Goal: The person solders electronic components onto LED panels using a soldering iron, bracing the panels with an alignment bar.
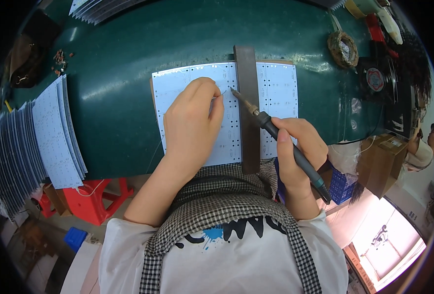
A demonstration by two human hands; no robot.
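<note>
A white circuit board panel (pixel 278 93) lies on the green bench, with rows of small dark holes and printed marks. Across it, from far edge to near edge, rests a dark flat bar (pixel 249 98). My right hand (pixel 303 147) is closed around the handle of a soldering iron (pixel 268 123), whose tip touches or nearly touches the board just left of the bar. Over the board's left half, my left hand (pixel 192 122) pinches a thin solder wire (pixel 224 93), its end close to the iron's tip. That hand hides part of the board.
Many white boards (pixel 55 132) stand stacked on edge at the left, with more boards (pixel 94 10) at the far edge. A round tip-cleaning holder (pixel 343 50) and a dark spool (pixel 376 78) sit at the right. Below the bench are a red stool (pixel 92 201) and a cardboard box (pixel 383 159).
</note>
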